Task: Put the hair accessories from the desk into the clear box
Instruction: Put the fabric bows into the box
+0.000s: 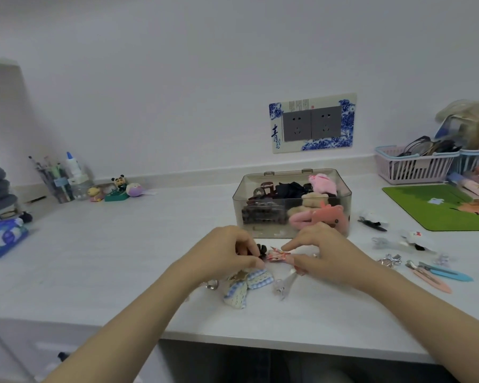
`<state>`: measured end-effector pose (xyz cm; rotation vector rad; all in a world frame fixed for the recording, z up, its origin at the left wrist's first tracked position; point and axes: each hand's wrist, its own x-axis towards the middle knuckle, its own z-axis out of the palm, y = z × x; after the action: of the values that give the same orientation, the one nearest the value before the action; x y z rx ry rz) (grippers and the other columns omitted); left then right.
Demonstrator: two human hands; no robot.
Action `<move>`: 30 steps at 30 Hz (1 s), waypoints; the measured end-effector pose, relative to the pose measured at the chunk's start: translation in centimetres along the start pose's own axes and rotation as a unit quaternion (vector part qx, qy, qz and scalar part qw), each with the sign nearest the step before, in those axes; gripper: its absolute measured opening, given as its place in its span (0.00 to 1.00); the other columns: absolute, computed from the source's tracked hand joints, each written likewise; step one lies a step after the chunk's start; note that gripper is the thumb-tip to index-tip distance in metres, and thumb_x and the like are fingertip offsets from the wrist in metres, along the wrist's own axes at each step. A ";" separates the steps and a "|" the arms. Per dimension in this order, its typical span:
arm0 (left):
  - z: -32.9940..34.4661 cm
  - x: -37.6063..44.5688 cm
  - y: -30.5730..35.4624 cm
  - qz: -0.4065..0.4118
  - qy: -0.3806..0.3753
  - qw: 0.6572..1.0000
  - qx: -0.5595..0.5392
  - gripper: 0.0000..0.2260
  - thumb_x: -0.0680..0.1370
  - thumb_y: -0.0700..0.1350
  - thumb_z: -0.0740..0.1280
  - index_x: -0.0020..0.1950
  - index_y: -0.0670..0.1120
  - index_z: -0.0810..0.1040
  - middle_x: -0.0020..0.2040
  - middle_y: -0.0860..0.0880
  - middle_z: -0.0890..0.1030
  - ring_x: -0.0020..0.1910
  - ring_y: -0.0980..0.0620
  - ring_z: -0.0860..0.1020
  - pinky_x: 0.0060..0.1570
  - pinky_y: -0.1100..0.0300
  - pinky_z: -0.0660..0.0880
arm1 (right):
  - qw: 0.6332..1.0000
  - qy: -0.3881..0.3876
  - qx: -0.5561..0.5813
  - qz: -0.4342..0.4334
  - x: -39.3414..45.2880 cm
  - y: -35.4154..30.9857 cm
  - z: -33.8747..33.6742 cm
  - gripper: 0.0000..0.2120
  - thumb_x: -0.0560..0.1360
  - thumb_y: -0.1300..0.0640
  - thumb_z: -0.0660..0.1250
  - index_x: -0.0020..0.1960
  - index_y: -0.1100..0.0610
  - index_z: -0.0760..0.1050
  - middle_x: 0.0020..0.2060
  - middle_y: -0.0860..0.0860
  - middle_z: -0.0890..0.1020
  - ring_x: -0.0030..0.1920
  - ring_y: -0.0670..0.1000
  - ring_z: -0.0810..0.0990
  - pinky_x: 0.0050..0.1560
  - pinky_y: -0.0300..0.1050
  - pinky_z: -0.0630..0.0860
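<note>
While the white desk carries the open clear box, already holding claw clips and plush pieces, both hands work just before it. Left hand pinches a small dark clip; right hand holds a pink patterned bow between curled fingers, with a blue gingham bow lying below.

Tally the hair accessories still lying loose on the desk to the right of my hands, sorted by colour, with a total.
Black and white clip: 1
Clear or silvery pieces: 3
White piece with red bow: 1
Blue flat clip: 1
Pink flat clip: 1
Total: 7, though the small blurred ones are uncertain.
</note>
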<state>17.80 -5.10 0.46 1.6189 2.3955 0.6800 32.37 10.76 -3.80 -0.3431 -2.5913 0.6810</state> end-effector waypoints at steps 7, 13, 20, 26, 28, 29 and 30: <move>1.2 -2.2 -1.3 0.000 -0.028 0.998 0.049 0.18 0.70 0.50 0.73 0.59 0.54 0.79 0.47 0.57 0.76 0.43 0.58 0.74 0.42 0.64 0.72 | 0.999 -0.025 -0.003 -0.032 0.9 -2.3 1.0 0.11 0.70 0.46 0.70 0.51 0.45 0.82 0.47 0.44 0.83 0.52 0.45 0.75 0.58 0.47 0.70; 1.5 -2.1 -2.1 0.003 0.079 0.993 -0.086 0.16 0.66 0.44 0.76 0.52 0.52 0.82 0.43 0.57 0.80 0.38 0.64 0.75 0.33 0.76 0.69 | 0.995 -0.063 0.082 -0.009 1.4 -3.5 1.5 0.12 0.71 0.52 0.71 0.54 0.44 0.80 0.42 0.45 0.83 0.42 0.41 0.78 0.40 0.30 0.71; -1.2 -0.6 -3.1 0.013 0.147 0.968 -0.203 0.10 0.69 0.46 0.74 0.46 0.58 0.80 0.45 0.58 0.83 0.43 0.62 0.80 0.43 0.69 0.74 | 0.987 -0.006 0.156 0.035 3.6 -4.2 0.9 0.05 0.71 0.52 0.70 0.46 0.44 0.80 0.38 0.48 0.84 0.35 0.43 0.78 0.37 0.38 0.74; -1.9 0.8 -7.7 -0.096 0.078 0.987 -0.099 0.11 0.74 0.47 0.70 0.56 0.53 0.80 0.56 0.55 0.79 0.54 0.56 0.76 0.47 0.63 0.70 | 0.977 0.072 0.189 0.068 4.4 -3.0 1.9 0.05 0.70 0.53 0.71 0.43 0.43 0.79 0.38 0.53 0.83 0.33 0.44 0.74 0.36 0.37 0.71; -1.4 1.0 -8.5 -0.120 0.052 0.983 -0.126 0.13 0.73 0.47 0.71 0.57 0.53 0.80 0.55 0.51 0.80 0.53 0.54 0.77 0.44 0.62 0.73 | 0.974 0.083 0.196 0.078 4.4 -2.9 2.3 0.05 0.70 0.54 0.72 0.44 0.45 0.79 0.39 0.52 0.83 0.35 0.46 0.75 0.39 0.39 0.73; -1.2 1.2 -8.6 -0.127 0.049 0.980 -0.147 0.13 0.73 0.47 0.71 0.57 0.53 0.80 0.54 0.50 0.81 0.52 0.53 0.78 0.44 0.62 0.74 | 0.973 0.087 0.196 0.082 4.5 -2.8 2.4 0.05 0.70 0.54 0.71 0.44 0.45 0.80 0.39 0.51 0.82 0.35 0.46 0.76 0.40 0.40 0.74; -1.0 1.4 -8.8 -0.132 0.049 0.977 -0.161 0.14 0.72 0.47 0.72 0.57 0.52 0.80 0.54 0.48 0.81 0.52 0.51 0.79 0.46 0.61 0.75 | 0.973 0.089 0.195 0.084 4.6 -2.8 2.5 0.05 0.70 0.54 0.71 0.45 0.46 0.80 0.40 0.51 0.82 0.36 0.46 0.76 0.40 0.39 0.74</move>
<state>9.55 -6.82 -2.56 1.1407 2.3521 1.0501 26.84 8.91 -2.71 -0.4745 -2.2124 1.1390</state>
